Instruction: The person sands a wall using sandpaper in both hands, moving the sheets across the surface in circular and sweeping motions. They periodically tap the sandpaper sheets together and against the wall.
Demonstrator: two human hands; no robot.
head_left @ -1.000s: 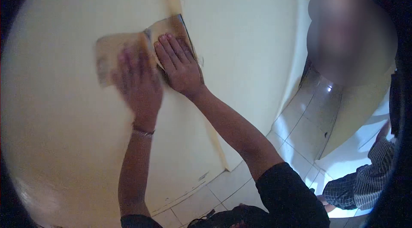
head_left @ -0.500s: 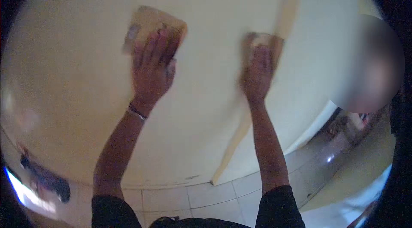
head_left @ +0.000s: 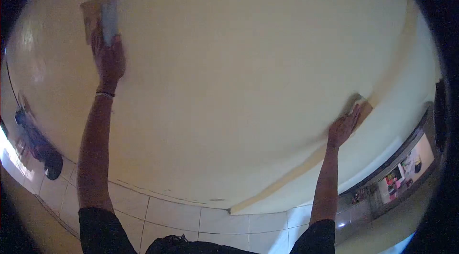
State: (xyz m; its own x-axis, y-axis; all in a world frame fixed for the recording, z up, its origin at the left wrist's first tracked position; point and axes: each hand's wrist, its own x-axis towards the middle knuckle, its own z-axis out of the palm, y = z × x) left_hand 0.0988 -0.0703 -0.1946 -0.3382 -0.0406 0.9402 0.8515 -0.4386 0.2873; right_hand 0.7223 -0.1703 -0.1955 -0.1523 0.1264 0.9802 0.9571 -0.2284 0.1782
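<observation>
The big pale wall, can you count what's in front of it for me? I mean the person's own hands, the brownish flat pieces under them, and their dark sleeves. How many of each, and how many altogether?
Hands: 2 (left hand, right hand)
Brownish flat pieces: 2 (left piece, right piece)
Dark sleeves: 2 (left sleeve, right sleeve)
Total: 6

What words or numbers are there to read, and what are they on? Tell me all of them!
There are none that I can read.
Tan sheet at the left hand: blurred, no letters clear.
Small piece at the right hand: too blurred.
Colorful things far right: too small.
</observation>
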